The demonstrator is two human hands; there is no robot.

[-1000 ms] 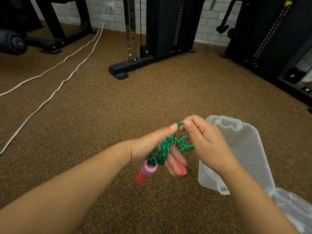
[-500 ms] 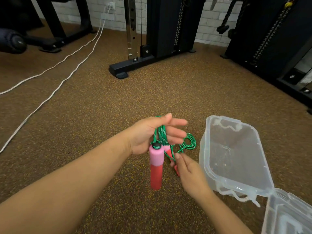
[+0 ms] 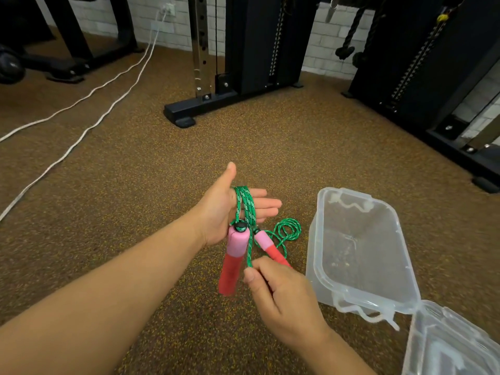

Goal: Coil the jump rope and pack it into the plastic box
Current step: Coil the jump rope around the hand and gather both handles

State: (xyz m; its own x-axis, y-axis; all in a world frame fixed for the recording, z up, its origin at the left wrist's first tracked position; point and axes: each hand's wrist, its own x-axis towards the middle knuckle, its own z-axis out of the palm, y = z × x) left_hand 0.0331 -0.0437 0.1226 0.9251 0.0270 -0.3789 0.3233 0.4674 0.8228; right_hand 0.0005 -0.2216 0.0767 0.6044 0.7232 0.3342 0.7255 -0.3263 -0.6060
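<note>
The green braided jump rope (image 3: 247, 204) is wound in several turns around the palm of my left hand (image 3: 216, 212), whose fingers are stretched out flat. Its two pink-and-red handles (image 3: 234, 255) hang below that hand, and a loose loop (image 3: 288, 230) dangles to the right. My right hand (image 3: 281, 296) pinches one rope strand just under the handles. The clear plastic box (image 3: 316, 247) stands open and empty on the floor to the right, its lid (image 3: 446, 345) lying beside it at the lower right.
Brown speckled rubber floor all around. Two white cables (image 3: 89, 128) run across the floor at the left. A black gym machine base (image 3: 194, 109) stands ahead, and another black rack (image 3: 433, 125) at the far right.
My right hand dropped from the left fingertips down below the handles, pulling a strand. My left hand opened flat, and the handles now hang straight down.
</note>
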